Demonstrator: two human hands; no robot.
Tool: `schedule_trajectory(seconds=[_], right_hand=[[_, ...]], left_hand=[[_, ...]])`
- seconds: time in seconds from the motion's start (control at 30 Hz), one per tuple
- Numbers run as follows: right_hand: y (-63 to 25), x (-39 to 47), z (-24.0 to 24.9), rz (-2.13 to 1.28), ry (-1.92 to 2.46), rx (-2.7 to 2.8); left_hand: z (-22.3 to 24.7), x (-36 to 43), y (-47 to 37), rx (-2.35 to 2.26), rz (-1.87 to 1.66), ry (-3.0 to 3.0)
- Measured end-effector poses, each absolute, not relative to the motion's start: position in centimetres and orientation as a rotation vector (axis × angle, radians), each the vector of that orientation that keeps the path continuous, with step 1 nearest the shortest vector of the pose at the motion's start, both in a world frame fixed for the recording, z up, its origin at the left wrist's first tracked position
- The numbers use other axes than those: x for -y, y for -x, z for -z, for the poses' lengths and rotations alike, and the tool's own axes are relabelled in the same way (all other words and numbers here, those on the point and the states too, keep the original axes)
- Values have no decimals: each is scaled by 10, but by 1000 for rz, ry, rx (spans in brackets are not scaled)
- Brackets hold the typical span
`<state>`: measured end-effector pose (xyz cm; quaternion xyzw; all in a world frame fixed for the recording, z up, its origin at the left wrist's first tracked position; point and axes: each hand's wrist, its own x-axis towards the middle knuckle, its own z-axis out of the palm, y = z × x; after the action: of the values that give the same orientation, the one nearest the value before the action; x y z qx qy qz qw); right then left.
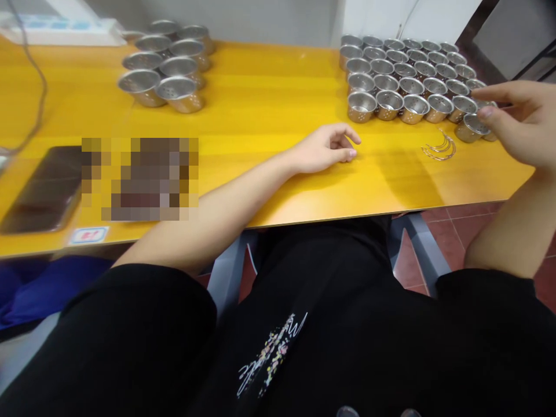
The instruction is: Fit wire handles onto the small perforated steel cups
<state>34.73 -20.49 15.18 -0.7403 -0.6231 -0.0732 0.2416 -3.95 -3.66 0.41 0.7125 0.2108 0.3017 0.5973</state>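
Observation:
My left hand (325,148) rests at the middle of the yellow table, its fingers loosely curled with a gap to the thumb and nothing between them. Raised at the right, my right hand (523,119) has its thumb and forefinger apart over the near right corner of a block of perforated metal cups (414,109). One metal cup (470,128) sits just left of its thumb, and another beside it is partly hidden by the hand. Several thin curved wire handles (442,149) lie on the table between my hands, nearer the right one.
A second group of perforated metal cups (180,95) stands at the back left. A white power strip (65,32) and a grey cable (41,87) lie behind a dark phone (46,188). A blurred-out item (150,179) lies by my left forearm. The yellow table's (278,75) front edge is close to my body.

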Motion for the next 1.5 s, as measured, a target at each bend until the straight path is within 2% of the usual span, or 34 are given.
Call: schedule_trajectory(seconds=[0.1,0.23,0.4,0.73,0.97,1.27,1.5], right_hand=[[-360,218,-132,158,1640,1926],[-384,236,-100,165,1950,1800],[-389,240,-69,-131,2419,1602],[-365,184,-46,-295,2328,1738],[-344,145,-33,-287,2323,1958],[-251,163,-37,-420,1958,2389],[-171,137,-26,-540,1548,2567]], left_hand=[[-2,34,41,-484,-699,-1674],[-3,34,43,-496,-681,-1701],[-5,37,43,-518,-683,-1694],[-6,36,43,-540,-673,-1731],[-4,36,43,-519,-689,-1728],[-6,26,40,-670,-936,-1657],[-13,14,46,-843,-1135,-1689]])
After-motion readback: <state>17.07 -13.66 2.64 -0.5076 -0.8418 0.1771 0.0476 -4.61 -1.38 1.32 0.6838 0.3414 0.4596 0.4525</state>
